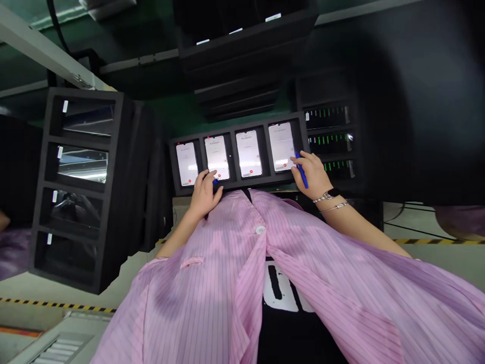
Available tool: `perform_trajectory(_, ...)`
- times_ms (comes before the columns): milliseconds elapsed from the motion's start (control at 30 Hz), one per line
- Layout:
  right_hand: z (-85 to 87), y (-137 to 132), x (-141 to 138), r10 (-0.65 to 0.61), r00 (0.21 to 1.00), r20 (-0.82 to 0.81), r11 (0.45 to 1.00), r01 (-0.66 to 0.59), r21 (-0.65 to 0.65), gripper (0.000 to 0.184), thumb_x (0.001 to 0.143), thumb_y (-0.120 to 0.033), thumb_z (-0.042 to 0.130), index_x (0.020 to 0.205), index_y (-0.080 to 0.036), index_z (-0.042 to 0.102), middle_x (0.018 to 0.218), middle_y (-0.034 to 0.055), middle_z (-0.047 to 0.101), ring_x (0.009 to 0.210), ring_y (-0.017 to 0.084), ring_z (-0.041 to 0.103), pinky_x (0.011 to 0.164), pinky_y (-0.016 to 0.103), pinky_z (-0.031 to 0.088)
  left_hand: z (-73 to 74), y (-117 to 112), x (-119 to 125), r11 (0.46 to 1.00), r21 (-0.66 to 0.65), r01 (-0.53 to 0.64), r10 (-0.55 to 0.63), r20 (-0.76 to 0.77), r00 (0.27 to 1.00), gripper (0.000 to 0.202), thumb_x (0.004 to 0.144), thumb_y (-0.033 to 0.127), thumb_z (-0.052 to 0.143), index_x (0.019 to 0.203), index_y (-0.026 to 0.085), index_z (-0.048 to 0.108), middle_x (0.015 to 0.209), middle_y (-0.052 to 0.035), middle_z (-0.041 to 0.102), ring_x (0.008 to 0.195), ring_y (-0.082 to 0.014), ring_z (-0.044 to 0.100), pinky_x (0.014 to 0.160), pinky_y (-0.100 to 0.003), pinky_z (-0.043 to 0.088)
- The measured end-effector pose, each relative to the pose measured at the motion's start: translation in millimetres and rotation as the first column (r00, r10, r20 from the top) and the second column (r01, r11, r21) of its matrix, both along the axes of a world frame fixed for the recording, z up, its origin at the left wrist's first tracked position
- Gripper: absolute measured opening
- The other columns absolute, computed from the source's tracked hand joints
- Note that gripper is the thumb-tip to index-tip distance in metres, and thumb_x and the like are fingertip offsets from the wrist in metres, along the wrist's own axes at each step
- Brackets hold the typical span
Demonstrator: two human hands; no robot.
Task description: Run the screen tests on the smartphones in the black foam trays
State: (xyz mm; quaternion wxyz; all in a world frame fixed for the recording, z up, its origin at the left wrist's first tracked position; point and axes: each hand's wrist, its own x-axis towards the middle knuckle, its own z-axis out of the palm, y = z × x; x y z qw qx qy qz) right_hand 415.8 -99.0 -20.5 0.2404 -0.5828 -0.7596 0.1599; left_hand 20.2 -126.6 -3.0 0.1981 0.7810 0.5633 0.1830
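A black foam tray (235, 183) holds several lit phones side by side. My left hand (203, 194) rests at the tray's front edge, below the second phone from the left (217, 157), its fingers curled around a small blue object (215, 181) that I cannot name. My right hand (312, 174) is closed on a blue pen (302, 173), and its fingers touch the lower right corner of the rightmost phone (282, 146). A watch and a bracelet sit on the right wrist. Pink striped sleeves cover the lower view.
A tall black foam rack (78, 187) with phones in its slots stands at left. More black trays (242, 55) are stacked behind. A rack with green lights (329, 141) sits at right. Yellow-black floor tape (56, 304) runs along the floor.
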Motion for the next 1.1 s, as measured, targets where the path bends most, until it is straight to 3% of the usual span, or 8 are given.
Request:
perform_trajectory(133,5.3,-1,-20,0.071,0.997,0.024,0.997,-0.072,0.027,0.022,0.099,-0.033,0.053,0.114,-0.021,0.064,0.127,0.0138,0.075,0.138,0.038,0.058,0.12,0.068,0.039,-4.1,0,2,1.0,-0.014,0.0,0.0,-0.007,1.0,0.053,0.098,0.031,0.061,0.147,0.016,0.049,0.149,-0.0181,0.059,0.15,-0.036,0.045,0.125,-0.058,0.042)
perform_trajectory(267,13.0,-2,-59,0.308,0.951,-0.02,0.951,-0.308,0.013,0.022,0.099,-0.03,0.055,0.117,-0.021,0.064,0.135,0.0132,0.072,0.143,0.036,0.055,0.123,0.065,0.039,-7.0,1,3,1.0,-0.025,0.008,-0.008,-0.013,1.0,0.054,0.098,0.03,0.062,0.148,0.016,0.048,0.15,-0.0187,0.058,0.151,-0.0359,0.044,0.125,-0.059,0.042)
perform_trajectory(367,8.4,2,-77,0.378,0.926,-0.026,0.926,-0.378,-0.017,0.022,0.099,-0.028,0.054,0.116,-0.019,0.065,0.133,0.0154,0.072,0.142,0.038,0.055,0.121,0.068,0.04,-8.2,4,7,0.999,-0.019,0.034,-0.035,-0.024,0.999,0.052,0.098,0.03,0.062,0.147,0.016,0.049,0.15,-0.0188,0.058,0.151,-0.0367,0.045,0.124,-0.061,0.042)
perform_trajectory(500,2.2,4,-78,0.334,0.941,-0.05,0.942,-0.335,0.006,0.022,0.099,-0.029,0.054,0.117,-0.018,0.063,0.131,0.0159,0.073,0.143,0.038,0.055,0.122,0.069,0.039,-9.7,13,17,0.995,-0.02,0.097,-0.098,-0.044,0.994,0.048,0.099,0.033,0.063,0.144,0.018,0.053,0.152,-0.0158,0.058,0.152,-0.038,0.043,0.128,-0.064,0.035)
perform_trajectory(667,11.2,4,-67,0.235,0.966,-0.113,0.972,-0.231,0.047,0.026,0.099,-0.034,0.057,0.122,-0.021,0.058,0.137,0.0152,0.07,0.143,0.037,0.054,0.12,0.065,0.043,-3.9,19,24,0.992,-0.021,0.128,-0.129,-0.039,0.991,0.05,0.1,0.043,0.063,0.143,0.019,0.054,0.15,-0.0173,0.061,0.153,-0.0381,0.042,0.129,-0.066,0.031)
perform_trajectory(867,19.4,0,-66,0.182,0.968,-0.175,0.983,-0.179,0.034,0.032,0.098,-0.039,0.057,0.125,-0.023,0.055,0.141,0.0164,0.067,0.139,0.037,0.056,0.115,0.062,0.049,5.0,-5,-17,0.994,0.064,-0.087,0.087,-0.009,0.996,0.044,0.1,0.048,0.061,0.135,0.023,0.052,0.158,-0.0165,0.052,0.155,-0.0341,0.039,0.127,-0.06,0.037)
perform_trajectory(967,20.0,-4,-69,0.159,0.968,-0.196,0.986,-0.164,-0.007,0.035,0.096,-0.041,0.057,0.126,-0.023,0.056,0.139,0.0172,0.067,0.135,0.038,0.059,0.114,0.063,0.049,-1.3,-19,-42,0.976,0.047,-0.211,0.212,-0.029,0.977,0.051,0.099,0.046,0.061,0.141,0.019,0.048,0.151,-0.0203,0.054,0.152,-0.0338,0.042,0.126,-0.058,0.039)
perform_trajectory(1100,20.8,-7,-62,0.119,0.975,-0.189,0.993,-0.114,0.033,0.033,0.097,-0.042,0.056,0.124,-0.022,0.057,0.13,0.0188,0.07,0.125,0.038,0.064,0.111,0.059,0.051,-12.2,-24,-53,0.963,0.054,-0.264,0.266,-0.045,0.963,0.055,0.099,0.046,0.061,0.144,0.017,0.049,0.149,-0.0212,0.054,0.15,-0.0338,0.045,0.127,-0.058,0.037)
